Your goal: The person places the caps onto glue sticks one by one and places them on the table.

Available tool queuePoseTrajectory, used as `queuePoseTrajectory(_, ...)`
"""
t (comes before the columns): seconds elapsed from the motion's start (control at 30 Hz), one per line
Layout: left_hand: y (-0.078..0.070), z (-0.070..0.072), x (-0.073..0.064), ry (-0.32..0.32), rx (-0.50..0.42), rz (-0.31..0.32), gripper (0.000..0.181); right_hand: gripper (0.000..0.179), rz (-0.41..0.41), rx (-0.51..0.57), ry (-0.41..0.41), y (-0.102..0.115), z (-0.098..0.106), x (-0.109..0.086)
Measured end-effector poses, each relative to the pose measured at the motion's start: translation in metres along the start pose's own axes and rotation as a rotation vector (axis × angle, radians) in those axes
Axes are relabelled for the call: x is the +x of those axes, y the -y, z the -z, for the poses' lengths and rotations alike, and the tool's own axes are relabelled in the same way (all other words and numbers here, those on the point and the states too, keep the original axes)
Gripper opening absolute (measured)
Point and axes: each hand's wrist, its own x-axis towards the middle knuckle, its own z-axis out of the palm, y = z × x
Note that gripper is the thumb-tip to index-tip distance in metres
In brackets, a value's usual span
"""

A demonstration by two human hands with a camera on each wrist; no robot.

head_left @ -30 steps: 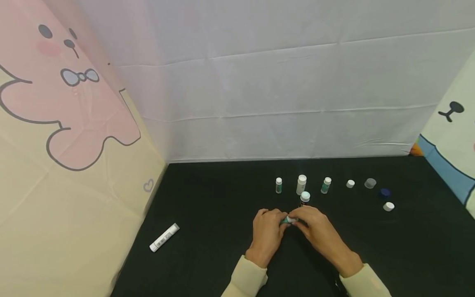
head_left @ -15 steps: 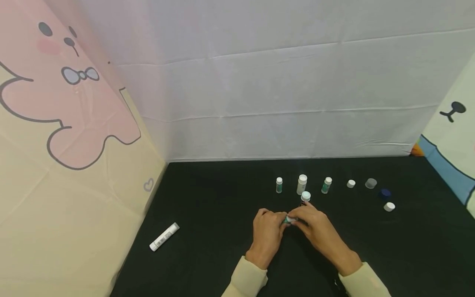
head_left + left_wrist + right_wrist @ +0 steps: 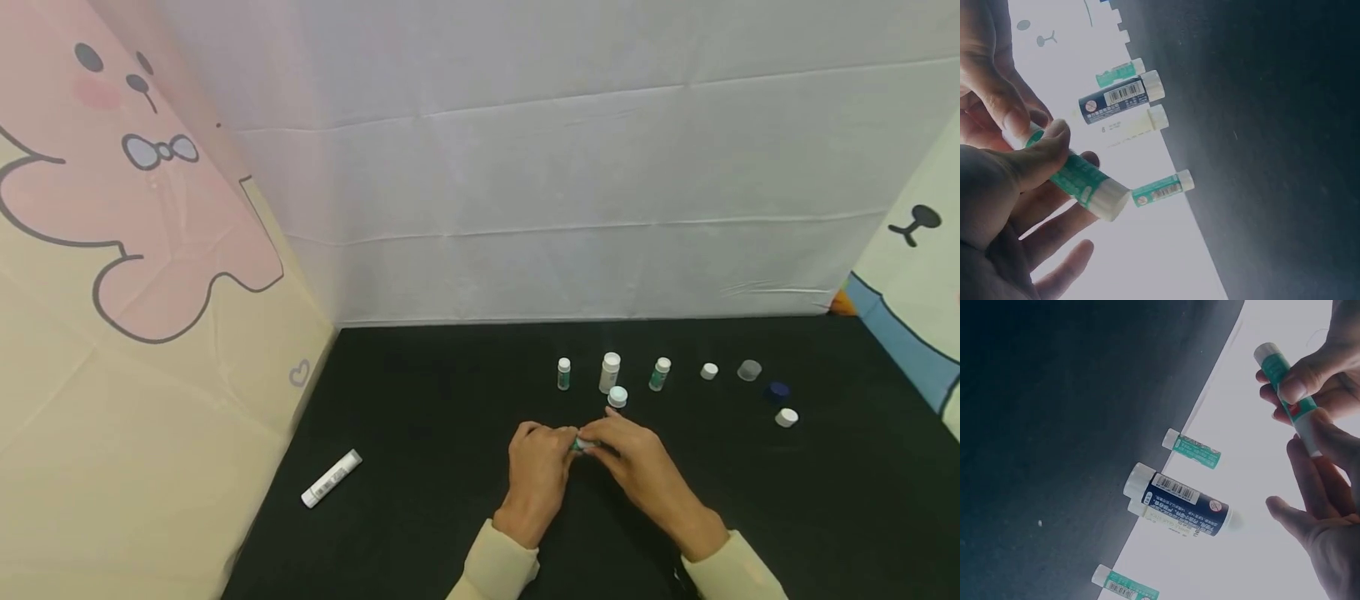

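Note:
Between both hands is a green glue stick (image 3: 1285,381) with white ends. My left hand (image 3: 540,477) grips its green body, the thumb lying along the label. My right hand (image 3: 637,462) pinches the white end with thumb and fingers. Just beyond the right hand stands a thick navy glue stick (image 3: 1185,503); in the head view only its white top shows above the fingers. Behind it are a pale glue stick (image 3: 609,375) and two small green glue sticks, one to the left (image 3: 564,375) and another to the right (image 3: 659,376), all upright.
Loose caps lie at the right: a white cap (image 3: 708,371), a clear cap (image 3: 749,371), a navy cap (image 3: 778,390) and a second white cap (image 3: 787,417). A white tube (image 3: 331,479) lies at the left of the black table (image 3: 420,392). Fabric walls enclose the back and sides.
Both hands stay nearly in place on the glue stick. The right hand shifts very slightly left, and its fingers now cover more of the navy glue stick's body.

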Motion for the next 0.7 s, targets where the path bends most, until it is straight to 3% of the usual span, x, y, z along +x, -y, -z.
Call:
queuePoseTrajectory(0.37, 0.002, 0.001, -0.005, -0.011, 0.019, -0.026, 0.022, 0.042, 0.007, 0.032, -0.014, 0.001, -0.002, 0.001)
queuePoseTrajectory(0.7, 0.002, 0.011, -0.002, 0.056, 0.02, -0.025, 0.023, 0.042, -0.007, -0.014, -0.014, 0.003, -0.003, -0.004)
